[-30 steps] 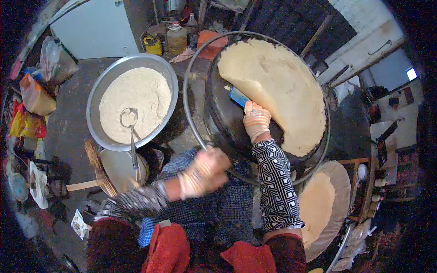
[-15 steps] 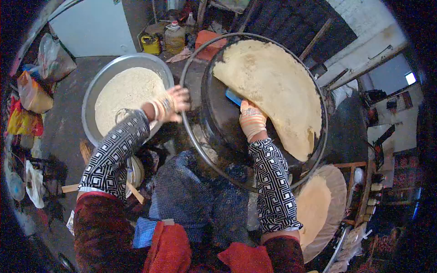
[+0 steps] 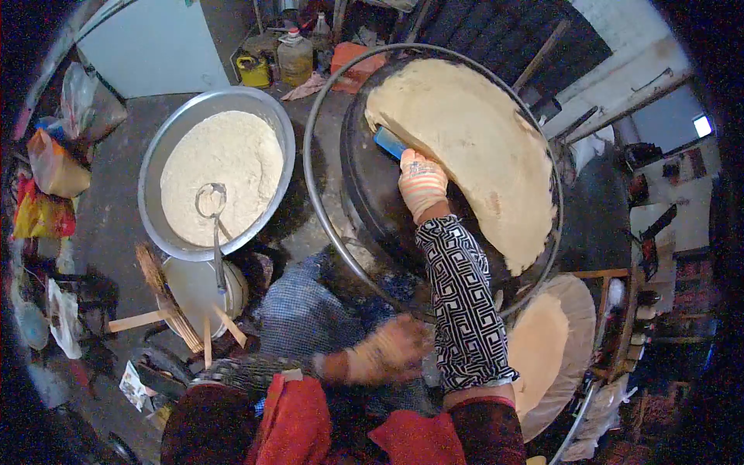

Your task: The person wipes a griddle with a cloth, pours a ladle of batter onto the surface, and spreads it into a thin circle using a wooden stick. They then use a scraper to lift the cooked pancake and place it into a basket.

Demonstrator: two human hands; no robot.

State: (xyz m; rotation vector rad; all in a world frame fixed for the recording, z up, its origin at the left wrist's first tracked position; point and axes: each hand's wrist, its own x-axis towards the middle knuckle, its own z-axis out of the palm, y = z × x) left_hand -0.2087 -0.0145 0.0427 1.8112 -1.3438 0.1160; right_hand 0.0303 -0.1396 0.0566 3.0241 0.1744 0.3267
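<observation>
My right hand [image 3: 422,184], in a striped glove, is closed on a blue scraper [image 3: 389,142]. The scraper lies along the left edge of a wide, thin pancake [image 3: 473,139] on a round black griddle [image 3: 372,182]. Part of the griddle's dark surface shows on the near left side; the batter sheet covers the far and right side. My left hand [image 3: 391,350], also gloved, is over my lap near the griddle's front rim. Motion blurs its fingers, so I cannot make out their shape.
A metal ring [image 3: 311,182] surrounds the griddle. To the left, a large basin [image 3: 147,186] holds pale batter with a ladle [image 3: 218,256] in it. A bundled-straw brush [image 3: 165,294] and a bucket stand below. Finished flat sheets [image 3: 539,353] lie at lower right; bottles [image 3: 295,58] stand behind.
My left hand has swung from between the basin and the griddle down over my lap, uncovering the ladle. The right hand with the scraper has shifted slightly up and left along the pancake's edge.
</observation>
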